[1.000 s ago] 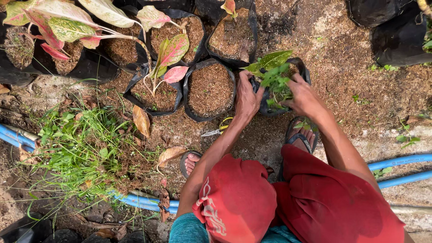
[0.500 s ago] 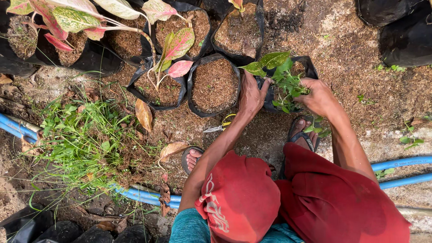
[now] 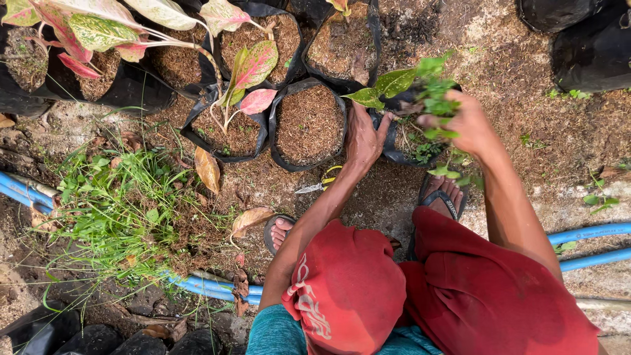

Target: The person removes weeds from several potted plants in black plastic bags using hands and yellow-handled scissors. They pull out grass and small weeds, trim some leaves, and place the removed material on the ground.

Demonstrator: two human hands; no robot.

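Black plastic grow bag (image 3: 394, 152) on the bare soil, just right of a bag of plain brown mulch (image 3: 309, 125), with a small green plant (image 3: 430, 98) inside. Best done gently, by judgement: bag steadied at the rim, weeds gripped low and drawn straight up, main stem spared. Left hand (image 3: 365, 135) spread flat on the bag's near edge, fingers open, clasping nothing. Right hand (image 3: 470, 121) curled around green sprigs, pinched between thumb and fingertips. Yellow-handled scissors (image 3: 319, 184) nearby on the ground, untouched.
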